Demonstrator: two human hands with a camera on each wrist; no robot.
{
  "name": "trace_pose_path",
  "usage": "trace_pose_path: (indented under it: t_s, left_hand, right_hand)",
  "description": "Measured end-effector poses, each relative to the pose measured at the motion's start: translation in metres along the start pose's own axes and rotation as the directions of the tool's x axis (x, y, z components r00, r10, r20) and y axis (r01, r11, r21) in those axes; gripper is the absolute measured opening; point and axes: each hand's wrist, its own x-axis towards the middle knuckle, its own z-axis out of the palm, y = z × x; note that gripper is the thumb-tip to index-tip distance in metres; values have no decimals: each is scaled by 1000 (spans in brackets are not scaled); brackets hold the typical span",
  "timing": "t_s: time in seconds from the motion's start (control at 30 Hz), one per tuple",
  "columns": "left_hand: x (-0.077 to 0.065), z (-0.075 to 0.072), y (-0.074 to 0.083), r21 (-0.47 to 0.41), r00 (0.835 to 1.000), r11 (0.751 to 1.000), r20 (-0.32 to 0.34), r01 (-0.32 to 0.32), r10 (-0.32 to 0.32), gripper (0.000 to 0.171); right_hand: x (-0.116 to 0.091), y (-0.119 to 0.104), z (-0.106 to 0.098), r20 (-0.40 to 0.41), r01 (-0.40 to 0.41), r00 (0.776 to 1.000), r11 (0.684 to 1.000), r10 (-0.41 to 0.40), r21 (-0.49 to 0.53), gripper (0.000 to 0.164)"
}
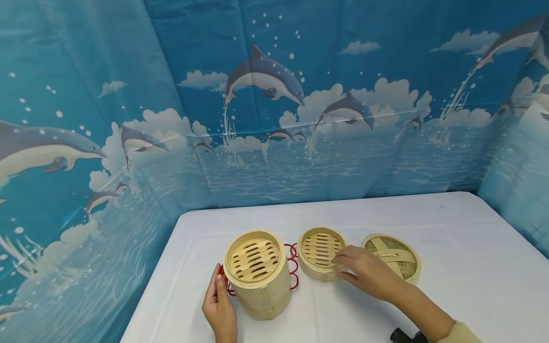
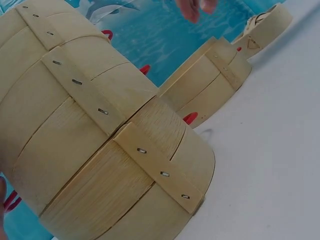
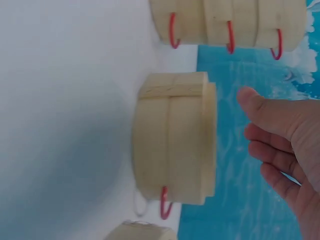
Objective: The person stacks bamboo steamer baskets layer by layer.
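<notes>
A stack of bamboo steamer baskets (image 1: 256,276) with a slatted top tier stands left of centre. My left hand (image 1: 220,305) rests against its left side by a red loop, fingers straight; in the left wrist view only a sliver of it shows at the left edge. A single bamboo steamer tier (image 1: 319,247) sits to the right of the stack. Above its right rim hovers my right hand (image 1: 371,271), its fingers loosely bent. The right wrist view shows a gap between those fingers (image 3: 272,150) and the tier (image 3: 172,135), with nothing held.
A woven bamboo steamer lid (image 1: 392,255) lies right of the single tier, partly behind the right hand. Red loops (image 1: 293,274) stick out from the stack's side. A black object (image 1: 405,336) shows at the white table's (image 1: 463,267) front. A dolphin-print curtain (image 1: 274,166) hangs behind.
</notes>
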Motion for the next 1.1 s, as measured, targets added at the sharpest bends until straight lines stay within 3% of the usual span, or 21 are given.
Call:
trace_pose_path:
  t_s: [0.2,0.37,0.47,0.6,0.7,0.8,0.87,1.1]
  left_hand:
    - [-2,0,4,27,1000,1000,-4,2,-2,36]
    - [-3,4,16,79,999,996,-11,52,-51,37]
    - [0,-4,-11,49,1000,999,0,15,-15,35]
    - [1,-6,-19,40,1000,999,6,-7,6,36]
    - [-1,0,2,55,1000,998,-5,30,-29,36]
    - [-1,0,3,41,1000,999,2,12,-12,36]
    - [-2,4,15,60,1000,998,-3,29,-29,38]
    - [-1,5,18,67,999,997,-6,34,-34,37]
  right_hand:
    - [-13,10,15,3,19,1000,1000,-19,-3,32]
    - [-15,14,22,-3,20,1000,1000,-20,-14,34]
    - [-14,15,23,13,-2,1000,999,3,-42,36]
    - [-11,15,26,38,-2,999,999,4,-51,35]
    - [-9,16,30,49,18,999,999,-16,-34,31]
    - [-8,18,33,56,24,998,999,-22,-26,28]
    - [-8,19,34,59,20,998,999,-18,-29,27]
    - [-6,22,35,62,37,997,998,-34,-48,29]
